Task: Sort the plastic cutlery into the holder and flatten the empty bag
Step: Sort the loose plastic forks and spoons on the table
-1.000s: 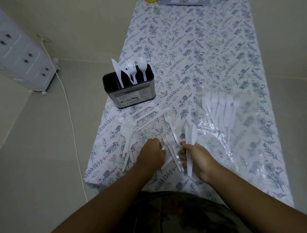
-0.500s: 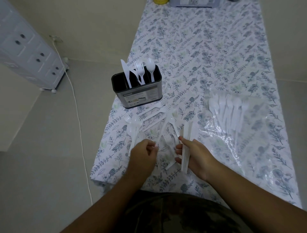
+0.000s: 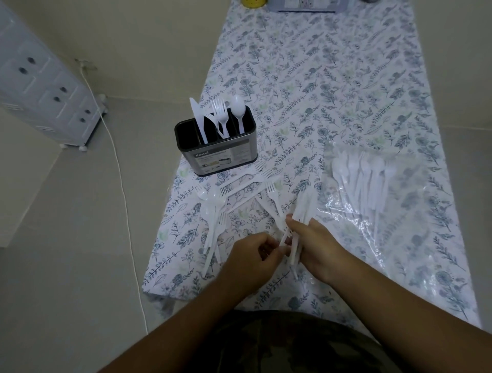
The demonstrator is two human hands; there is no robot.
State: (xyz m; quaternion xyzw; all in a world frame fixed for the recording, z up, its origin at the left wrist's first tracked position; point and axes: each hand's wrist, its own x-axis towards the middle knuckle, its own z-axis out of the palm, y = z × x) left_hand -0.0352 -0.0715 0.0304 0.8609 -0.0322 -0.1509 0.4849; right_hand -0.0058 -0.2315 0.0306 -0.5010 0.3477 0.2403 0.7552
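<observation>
the right hand [image 3: 316, 253], at lower centre of the frame, curls its fingers and thumb round a bundle of white plastic knives [image 3: 300, 223], which slant up and away from the fist towards the centre. just left of it, the left hand [image 3: 250, 262] has its fingers bent inward, the fingertips [image 3: 282, 249] meeting the lower ends of the bundle; motion blur makes it unclear whether they pinch a piece. both forearms reach in from the bottom edge above a camouflage-patterned garment [image 3: 287, 343].

loose white forks [image 3: 253, 181] and spoons [image 3: 211, 202] lie scattered on the floral tablecloth [image 3: 332, 80] left of and above the hands. beyond them, at centre left, stands the dark cutlery holder [image 3: 217, 149] near the table's left edge, upright, with a label on its front; a knife, several forks and a spoon stand in separate compartments, and its leftmost compartment looks dark. at centre right, the clear plastic bag [image 3: 399, 226] lies on the cloth with more white cutlery [image 3: 362, 181] inside its upper part.

in the upper left a pale drawer unit [image 3: 40, 90] stands on the floor, and a white cable [image 3: 119, 186] runs down beside the table. a yellow object [image 3: 251, 2] and a flat package [image 3: 306, 5] sit at the table's far end, along the top edge.
</observation>
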